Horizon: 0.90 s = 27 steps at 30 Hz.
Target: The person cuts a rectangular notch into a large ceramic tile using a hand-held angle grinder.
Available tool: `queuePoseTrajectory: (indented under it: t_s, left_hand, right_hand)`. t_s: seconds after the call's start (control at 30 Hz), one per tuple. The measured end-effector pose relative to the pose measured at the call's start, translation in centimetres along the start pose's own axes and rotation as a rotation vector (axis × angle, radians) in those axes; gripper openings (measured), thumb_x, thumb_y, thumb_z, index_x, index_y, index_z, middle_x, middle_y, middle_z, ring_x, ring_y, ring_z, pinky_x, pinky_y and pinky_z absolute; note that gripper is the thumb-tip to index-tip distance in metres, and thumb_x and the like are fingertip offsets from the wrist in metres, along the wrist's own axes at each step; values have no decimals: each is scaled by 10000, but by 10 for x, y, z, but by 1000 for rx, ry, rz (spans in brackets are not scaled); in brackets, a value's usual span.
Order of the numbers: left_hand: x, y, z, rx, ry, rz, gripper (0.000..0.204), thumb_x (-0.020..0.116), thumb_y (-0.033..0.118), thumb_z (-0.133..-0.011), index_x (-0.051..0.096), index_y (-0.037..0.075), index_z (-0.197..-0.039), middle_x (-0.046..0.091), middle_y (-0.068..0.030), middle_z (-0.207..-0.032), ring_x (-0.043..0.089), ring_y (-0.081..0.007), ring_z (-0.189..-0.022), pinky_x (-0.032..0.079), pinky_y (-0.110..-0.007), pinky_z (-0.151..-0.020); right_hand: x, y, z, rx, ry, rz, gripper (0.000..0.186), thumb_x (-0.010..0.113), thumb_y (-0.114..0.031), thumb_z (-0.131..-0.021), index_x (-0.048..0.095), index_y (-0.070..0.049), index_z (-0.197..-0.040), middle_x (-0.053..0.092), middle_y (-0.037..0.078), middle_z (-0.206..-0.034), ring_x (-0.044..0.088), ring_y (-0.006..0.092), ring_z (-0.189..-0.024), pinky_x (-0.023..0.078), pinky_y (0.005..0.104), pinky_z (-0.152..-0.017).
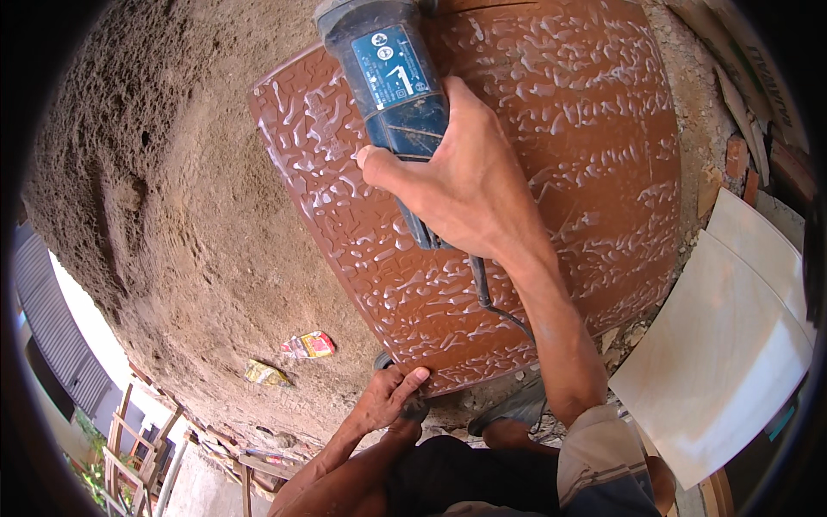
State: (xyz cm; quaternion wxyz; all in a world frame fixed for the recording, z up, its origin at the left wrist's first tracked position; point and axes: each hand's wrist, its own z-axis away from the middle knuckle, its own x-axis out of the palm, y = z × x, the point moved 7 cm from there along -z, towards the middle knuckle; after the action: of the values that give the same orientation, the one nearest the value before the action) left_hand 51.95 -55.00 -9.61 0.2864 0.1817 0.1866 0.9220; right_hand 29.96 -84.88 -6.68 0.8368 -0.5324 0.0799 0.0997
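Note:
My right hand (pixel 474 185) is wrapped round the body of a blue angle grinder (pixel 396 73) with a dark grey head. The grinder lies over the upper left part of a large brown tile (pixel 594 233) with a raised, glossy wavy pattern. Its cutting end runs up to the top of the picture, and I cannot make out the disc. A black cord (pixel 485 289) trails from its rear under my right forearm. At the tile's near left corner, my left hand (pixel 392 396) pinches the edge, thumb on top and fingers partly hidden beneath.
Sandy ground (pixel 224 233) spreads to the left, with a red-and-yellow wrapper (pixel 308 345) and a yellowish wrapper (pixel 265 373) on it. Pale flat tiles (pixel 715 345) lie to the right. Broken bricks (pixel 737 158) and rubble line the brown tile's right side. Wooden pieces (pixel 129 448) stand lower left.

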Motion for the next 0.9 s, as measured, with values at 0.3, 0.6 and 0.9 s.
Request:
queuePoseTrajectory:
  t_s: [0.3, 0.6, 0.9]
  left_hand:
    - [0, -6, -1, -4, 4, -23, 605, 518, 490, -1192, 747, -67, -1249, 793, -131, -1013, 712, -186, -970, 577, -362, -896]
    - [2, -7, 0, -3, -4, 10, 593, 524, 480, -1192, 740, -64, -1281, 799, -133, -1054, 717, -184, -997, 579, -359, -913]
    - [3, -11, -2, -17, -10, 3, 586, 527, 478, -1192, 738, -61, -1279, 792, -124, -1038, 713, -182, -983, 579, -357, -902]
  right_hand:
    - [1, -1, 1, -13, -1, 0, 579, 852, -271, -827, 600, 138, -1150, 726, 195, -845, 766, 280, -713, 635, 436, -662]
    - [0, -1, 2, 10, -9, 3, 592, 848, -273, -823, 598, 150, -1153, 729, 203, -847, 767, 283, -712, 633, 438, -662]
    - [-2, 0, 3, 0, 1, 21, 597, 849, -275, -823, 597, 152, -1157, 732, 211, -854, 769, 290, -721, 632, 444, -672]
